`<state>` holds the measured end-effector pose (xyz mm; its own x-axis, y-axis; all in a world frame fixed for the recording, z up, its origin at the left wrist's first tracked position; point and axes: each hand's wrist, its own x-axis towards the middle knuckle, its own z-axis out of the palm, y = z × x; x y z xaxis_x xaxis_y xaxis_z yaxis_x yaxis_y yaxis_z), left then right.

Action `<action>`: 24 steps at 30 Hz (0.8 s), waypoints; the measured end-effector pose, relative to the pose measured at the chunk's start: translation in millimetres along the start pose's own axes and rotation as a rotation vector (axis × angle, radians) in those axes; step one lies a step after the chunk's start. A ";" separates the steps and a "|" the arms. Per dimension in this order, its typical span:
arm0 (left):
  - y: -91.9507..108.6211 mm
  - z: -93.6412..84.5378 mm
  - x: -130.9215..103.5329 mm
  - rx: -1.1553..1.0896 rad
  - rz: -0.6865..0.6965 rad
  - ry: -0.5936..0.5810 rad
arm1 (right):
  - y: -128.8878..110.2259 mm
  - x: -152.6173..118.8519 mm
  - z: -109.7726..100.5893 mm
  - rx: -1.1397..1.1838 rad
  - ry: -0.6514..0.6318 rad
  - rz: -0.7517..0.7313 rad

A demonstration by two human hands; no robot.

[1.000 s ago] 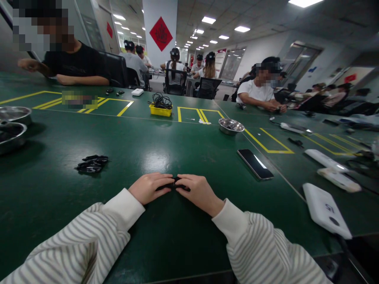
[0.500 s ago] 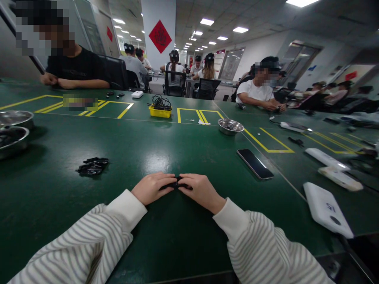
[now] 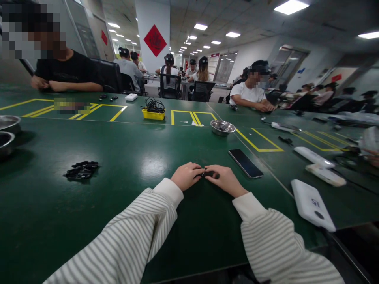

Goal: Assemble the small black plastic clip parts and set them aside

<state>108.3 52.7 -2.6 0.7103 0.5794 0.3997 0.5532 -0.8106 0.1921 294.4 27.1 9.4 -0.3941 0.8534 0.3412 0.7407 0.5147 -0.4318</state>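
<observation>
Just above the green table, a small black item (image 3: 211, 174) is pinched between my two hands; its kind is too small to tell. My left hand (image 3: 187, 175) grips its left end with closed fingertips. At its right end, my right hand (image 3: 226, 179) has thumb and fingers closed on it, covering part of it. To the left on the table lies a loose pile of shiny black pieces (image 3: 82, 170). A dark-screened phone (image 3: 245, 163) rests beyond my right hand.
Metal bowls stand at the left edge (image 3: 8, 124) and farther back (image 3: 222, 127). A yellow box (image 3: 153, 114) holds black cables. White power banks (image 3: 313, 205) lie at the right. Across the green table (image 3: 118, 146) sit a person in black and a person in white.
My hands have moved rightward together with the black item, and more of it shows by my right fingers. The whole view has shifted slightly, so the table's things appear farther left.
</observation>
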 end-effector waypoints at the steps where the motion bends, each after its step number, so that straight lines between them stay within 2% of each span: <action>1: 2.9 4.2 6.3 0.004 0.000 0.006 | 4.1 -1.6 -3.1 0.008 0.016 0.030; 6: 9.0 13.9 18.9 0.026 -0.018 0.040 | 14.6 -2.3 -8.5 0.012 0.059 0.104; 9: 4.5 11.0 12.3 0.058 -0.062 0.059 | 22.5 0.5 -7.7 -0.034 0.094 0.132; 12: -7.9 2.3 -4.5 0.139 -0.157 0.099 | 36.0 2.5 -8.8 -0.107 0.160 0.198; 16: -43.9 -24.7 -46.8 0.327 -0.400 0.178 | 54.4 3.3 -14.2 -0.162 0.241 0.281; 19: -85.1 -57.6 -94.2 0.507 -0.680 0.290 | 61.7 3.6 -18.1 -0.193 0.295 0.361; 21: -112.9 -80.3 -128.3 0.548 -0.820 0.334 | 62.9 3.9 -19.5 -0.199 0.318 0.419; 22: -124.7 -90.0 -144.1 0.589 -0.956 0.340 | 62.9 4.1 -19.9 -0.198 0.324 0.437; 24: -140.9 -103.4 -168.9 0.586 -1.182 0.257 | 62.3 4.3 -20.4 -0.198 0.336 0.449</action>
<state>-134.5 60.3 -4.4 -0.3848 0.8170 0.4295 0.9226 0.3540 0.1532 349.9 61.2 1.0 0.1514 0.8944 0.4208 0.8951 0.0566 -0.4424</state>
